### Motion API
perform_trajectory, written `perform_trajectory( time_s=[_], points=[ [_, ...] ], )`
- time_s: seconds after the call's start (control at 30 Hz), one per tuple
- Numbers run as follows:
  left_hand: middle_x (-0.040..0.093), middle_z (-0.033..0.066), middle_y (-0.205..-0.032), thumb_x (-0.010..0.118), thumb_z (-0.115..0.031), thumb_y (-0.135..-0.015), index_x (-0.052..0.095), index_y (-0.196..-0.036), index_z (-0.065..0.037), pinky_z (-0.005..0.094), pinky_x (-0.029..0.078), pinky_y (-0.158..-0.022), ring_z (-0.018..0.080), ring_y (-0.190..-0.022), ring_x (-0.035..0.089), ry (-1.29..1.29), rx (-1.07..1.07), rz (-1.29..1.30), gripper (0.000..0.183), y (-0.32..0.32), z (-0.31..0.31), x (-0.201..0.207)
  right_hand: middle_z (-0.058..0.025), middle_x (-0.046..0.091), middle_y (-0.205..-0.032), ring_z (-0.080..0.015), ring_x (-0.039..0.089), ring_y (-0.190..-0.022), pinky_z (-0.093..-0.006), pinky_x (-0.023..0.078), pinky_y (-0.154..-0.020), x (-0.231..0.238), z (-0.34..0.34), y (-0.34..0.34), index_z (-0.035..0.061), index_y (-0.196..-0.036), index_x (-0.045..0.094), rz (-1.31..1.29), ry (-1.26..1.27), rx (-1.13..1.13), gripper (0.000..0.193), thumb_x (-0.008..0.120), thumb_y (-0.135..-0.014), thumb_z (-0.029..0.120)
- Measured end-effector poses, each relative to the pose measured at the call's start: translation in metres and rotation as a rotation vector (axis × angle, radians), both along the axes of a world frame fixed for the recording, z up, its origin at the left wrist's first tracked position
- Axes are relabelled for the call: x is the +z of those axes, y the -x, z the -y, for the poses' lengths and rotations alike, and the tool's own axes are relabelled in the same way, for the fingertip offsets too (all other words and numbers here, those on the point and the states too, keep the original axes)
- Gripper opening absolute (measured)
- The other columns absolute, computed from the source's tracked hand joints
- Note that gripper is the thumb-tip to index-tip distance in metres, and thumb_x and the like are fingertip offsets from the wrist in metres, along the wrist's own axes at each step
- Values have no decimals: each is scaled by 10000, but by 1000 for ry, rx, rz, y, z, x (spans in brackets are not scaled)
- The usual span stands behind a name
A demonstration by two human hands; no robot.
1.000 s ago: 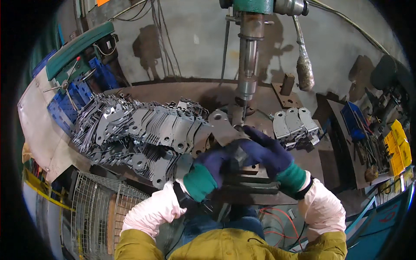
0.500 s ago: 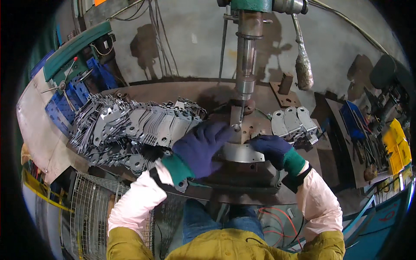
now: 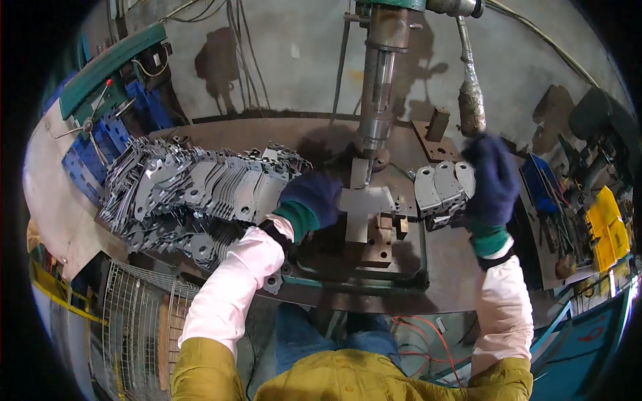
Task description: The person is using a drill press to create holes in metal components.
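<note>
In a dark blue glove with a green cuff, my left hand [image 3: 311,198] is closed at the left end of a flat grey metal plate [image 3: 368,200]. The plate lies across a metal drilling fixture [image 3: 372,250], just below the drill bit [image 3: 370,167] of a drill press. The hand hides the plate's left end. My right hand [image 3: 493,182], gloved alike, is raised at the right, just below the wrapped lever handle [image 3: 471,107]. Motion smears its fingers. Whether it touches the handle I cannot tell.
A large heap of grey metal plates [image 3: 200,184] covers the left of the bench [image 3: 461,294]. A smaller stack of plates [image 3: 438,190] sits right of the fixture. Farther right are a yellow bin [image 3: 608,227] and tools. A wire basket [image 3: 137,321] stands below left.
My right hand has left the fixture and moved up and right toward the lever. My left hand has lowered slightly. The plate at the fixture now lies farther back, at a different angle.
</note>
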State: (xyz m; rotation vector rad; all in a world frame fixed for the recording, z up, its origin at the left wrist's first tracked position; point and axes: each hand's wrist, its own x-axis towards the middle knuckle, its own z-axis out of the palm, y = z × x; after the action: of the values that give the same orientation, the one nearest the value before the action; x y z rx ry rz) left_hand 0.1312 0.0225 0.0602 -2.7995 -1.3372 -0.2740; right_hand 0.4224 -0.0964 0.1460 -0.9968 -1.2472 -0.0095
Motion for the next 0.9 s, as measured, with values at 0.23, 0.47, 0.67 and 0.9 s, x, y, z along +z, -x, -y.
perform_trajectory(
  time_s=[0.23,0.47,0.67,0.9],
  points=[
    [623,149,-1100,708,-292,-721,636,-1065,-147,505,535,-837,368,-1012,628,-27,28,-97,380,-10,-6,11,-135,687,-1069,-158,660,-925,-298,534,-857,88,-40,-19,-38,-1279,604,222,94,-27,484,742,-907,240],
    [655,132,-1040,727,-284,-702,653,-1029,-145,495,543,-836,362,-981,650,-33,40,-60,363,-7,-12,11,-52,658,-762,-124,620,-648,-269,521,-643,91,-104,-31,3,-1036,667,-207,372,447,328,752,-871,274],
    [640,136,-1006,725,-256,-682,642,-965,-131,504,536,-812,371,-944,646,-56,-1,-40,320,-4,-16,7,-49,662,-728,-133,615,-607,-279,512,-602,84,-126,-23,-2,-965,691,-248,353,224,329,739,-859,306],
    [641,150,-991,691,-214,-700,649,-969,-129,495,543,-809,375,-942,649,-77,-24,-11,285,-3,-19,6,-78,687,-738,-162,637,-657,-320,501,-655,80,-158,-25,10,-913,710,-36,336,-177,462,680,-840,465]
  ],
)
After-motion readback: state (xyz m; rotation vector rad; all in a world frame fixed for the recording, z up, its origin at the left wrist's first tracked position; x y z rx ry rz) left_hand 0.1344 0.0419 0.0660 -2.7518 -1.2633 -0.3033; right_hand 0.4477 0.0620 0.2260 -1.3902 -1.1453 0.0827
